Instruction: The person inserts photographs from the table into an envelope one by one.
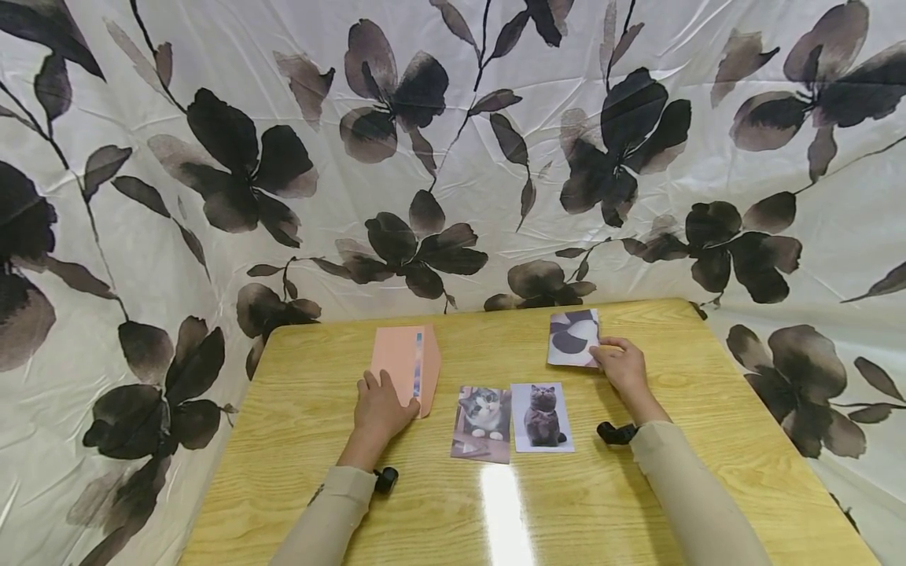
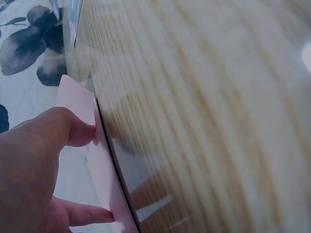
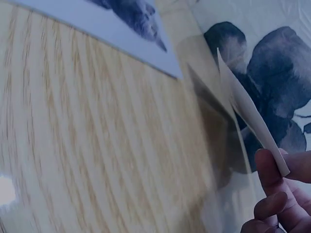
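My left hand (image 1: 380, 410) rests on a pink envelope (image 1: 393, 354) on the left of the table, fingers spread. In the left wrist view the thumb and a fingertip press on the envelope (image 2: 99, 167). Its flap points right, and a colourful strip (image 1: 418, 362) shows beside it. Between thumb and fingers my right hand (image 1: 625, 371) pinches the edge of a dark-and-white picture card (image 1: 572, 334). Edge-on in the right wrist view, the card (image 3: 252, 116) is raised off the table and slightly bent. Two cat photo cards lie nearer me, a grey-and-white cat (image 1: 484, 420) and a dark sitting cat (image 1: 543, 417).
The yellow wood-grain table (image 1: 318, 511) carries a bright light reflection at its front middle. A white floral cloth (image 1: 495, 157) hangs behind the table and along both sides. Small black cameras sit on both wrists.
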`<action>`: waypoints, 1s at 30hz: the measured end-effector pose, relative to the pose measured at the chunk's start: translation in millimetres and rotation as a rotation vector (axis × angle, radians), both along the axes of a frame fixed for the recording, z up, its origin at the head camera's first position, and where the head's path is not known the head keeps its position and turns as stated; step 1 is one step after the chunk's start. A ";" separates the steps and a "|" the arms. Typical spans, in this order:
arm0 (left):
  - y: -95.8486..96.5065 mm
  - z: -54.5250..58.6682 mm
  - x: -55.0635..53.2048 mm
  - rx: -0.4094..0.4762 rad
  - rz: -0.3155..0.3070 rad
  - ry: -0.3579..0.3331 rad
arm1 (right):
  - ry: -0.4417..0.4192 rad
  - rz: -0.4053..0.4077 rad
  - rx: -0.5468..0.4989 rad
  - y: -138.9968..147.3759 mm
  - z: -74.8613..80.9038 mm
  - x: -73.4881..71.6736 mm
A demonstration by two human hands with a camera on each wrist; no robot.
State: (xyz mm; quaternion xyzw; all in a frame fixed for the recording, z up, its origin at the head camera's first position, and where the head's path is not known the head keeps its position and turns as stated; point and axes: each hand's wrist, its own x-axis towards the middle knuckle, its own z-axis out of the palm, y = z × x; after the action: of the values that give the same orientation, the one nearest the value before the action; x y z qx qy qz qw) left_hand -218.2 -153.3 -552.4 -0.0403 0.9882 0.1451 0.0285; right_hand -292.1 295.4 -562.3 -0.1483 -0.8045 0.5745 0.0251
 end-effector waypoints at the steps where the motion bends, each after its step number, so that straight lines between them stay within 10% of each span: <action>1: 0.5 0.8 0.4 0.001 0.001 0.000 | 0.002 0.000 -0.009 -1.7 1.7 0.7; 30: -0.1 -1.1 1.9 0.001 -0.002 0.008 | 0.044 0.068 -0.155 -52.7 8.4 3.7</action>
State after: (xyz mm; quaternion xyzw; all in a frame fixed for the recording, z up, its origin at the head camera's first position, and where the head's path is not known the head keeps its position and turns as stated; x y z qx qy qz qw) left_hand -216.4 -153.4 -553.5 -0.0384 0.9882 0.1459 0.0246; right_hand -288.4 242.7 -553.8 -0.1097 -0.7614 0.6389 0.0116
